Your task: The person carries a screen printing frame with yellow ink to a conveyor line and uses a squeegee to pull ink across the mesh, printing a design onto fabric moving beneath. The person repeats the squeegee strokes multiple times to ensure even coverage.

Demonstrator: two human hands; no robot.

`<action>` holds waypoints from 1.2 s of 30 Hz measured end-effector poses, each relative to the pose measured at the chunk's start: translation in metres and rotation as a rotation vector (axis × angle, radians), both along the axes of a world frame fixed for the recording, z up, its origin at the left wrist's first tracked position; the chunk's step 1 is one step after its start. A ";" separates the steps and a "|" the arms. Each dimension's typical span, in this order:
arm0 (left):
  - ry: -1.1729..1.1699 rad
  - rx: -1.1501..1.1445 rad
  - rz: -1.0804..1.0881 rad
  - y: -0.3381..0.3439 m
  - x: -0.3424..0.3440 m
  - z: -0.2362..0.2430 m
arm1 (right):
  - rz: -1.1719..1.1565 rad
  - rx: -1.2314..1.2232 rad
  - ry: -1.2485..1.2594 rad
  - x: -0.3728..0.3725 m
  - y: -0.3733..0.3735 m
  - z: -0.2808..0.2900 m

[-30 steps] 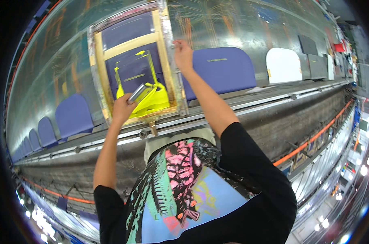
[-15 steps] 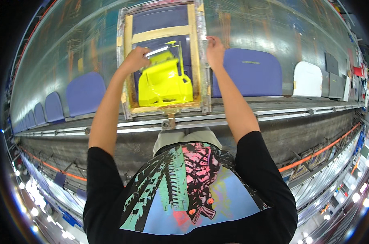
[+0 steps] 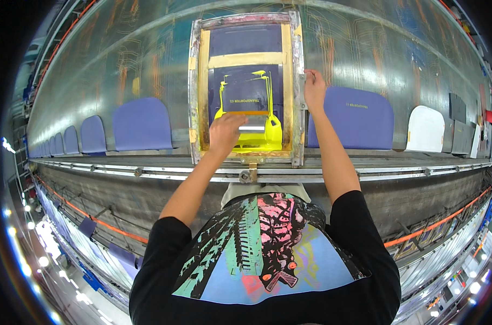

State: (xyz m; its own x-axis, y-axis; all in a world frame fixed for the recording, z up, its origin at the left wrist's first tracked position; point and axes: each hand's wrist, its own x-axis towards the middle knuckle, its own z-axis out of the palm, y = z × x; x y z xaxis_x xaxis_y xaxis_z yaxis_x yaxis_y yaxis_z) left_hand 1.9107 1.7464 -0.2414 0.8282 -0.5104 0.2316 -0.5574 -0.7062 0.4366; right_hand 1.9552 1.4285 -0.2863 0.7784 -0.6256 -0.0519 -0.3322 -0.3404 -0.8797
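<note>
A screen-printing frame [image 3: 192, 81] with tan tape sits in the upper middle over a dark purple panel. Bright yellow ink [image 3: 270, 142] pools along the lower part of the mesh, with thin streaks running upward. My left hand [image 3: 227, 130] is closed on a squeegee [image 3: 251, 128] with an orange strip, held level across the pool; its blade edge is hidden. My right hand [image 3: 315, 89] has its fingers curled on the frame's right metal edge.
A long metal bench [image 3: 170, 65] holds a row of purple curved panels [image 3: 142, 124] to the left and another [image 3: 354, 124] to the right, followed by a white panel [image 3: 425, 130] and grey boards [image 3: 463, 135]. A steel rail [image 3: 332, 176] runs along the near edge.
The squeegee rose to mid-frame, then came back down and levelled at the lower ink pool. My right hand stays at the frame edge; the whole view has shifted and straightened.
</note>
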 end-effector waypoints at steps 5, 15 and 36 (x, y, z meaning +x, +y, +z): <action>0.268 0.174 0.133 -0.003 0.111 0.058 | 0.036 0.019 0.029 0.002 0.020 0.033; -0.011 0.043 0.051 -0.013 -0.003 0.015 | 0.050 0.026 0.011 -0.013 -0.005 0.026; 0.378 -0.050 0.335 0.083 -0.116 -0.235 | 0.022 0.115 -0.254 -0.084 0.084 -0.291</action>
State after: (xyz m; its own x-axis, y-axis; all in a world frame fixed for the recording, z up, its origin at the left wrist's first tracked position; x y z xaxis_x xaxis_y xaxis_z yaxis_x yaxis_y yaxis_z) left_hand 1.7942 1.8293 -0.4761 0.9751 -0.1986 -0.0984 -0.1006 -0.7924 0.6016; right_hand 1.8713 1.5125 -0.5769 0.7890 -0.6095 0.0772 -0.0897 -0.2385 -0.9670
